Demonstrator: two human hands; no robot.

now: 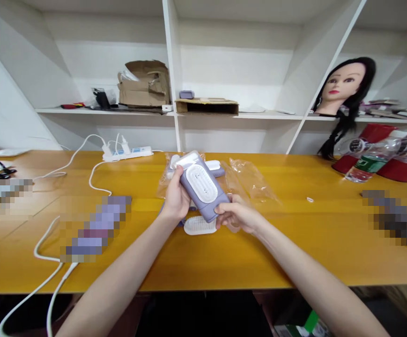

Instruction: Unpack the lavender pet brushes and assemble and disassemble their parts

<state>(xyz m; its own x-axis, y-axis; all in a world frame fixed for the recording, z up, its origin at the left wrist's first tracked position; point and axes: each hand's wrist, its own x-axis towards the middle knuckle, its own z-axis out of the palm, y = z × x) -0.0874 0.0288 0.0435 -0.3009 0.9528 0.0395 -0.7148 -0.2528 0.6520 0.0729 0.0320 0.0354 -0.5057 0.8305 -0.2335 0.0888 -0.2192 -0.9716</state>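
The table runs under the purple brush. Behind the brush, a shelf holds a flat box. A clear bag lies under the brush. My left hand and right hand both clamp the brush. A white brush head sits just below.

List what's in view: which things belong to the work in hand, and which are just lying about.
Work in hand:
left hand
right hand
lilac handheld device
white oval brush head
clear plastic bag

Lying about:
mannequin head
power strip
plastic water bottle
flattened cardboard box
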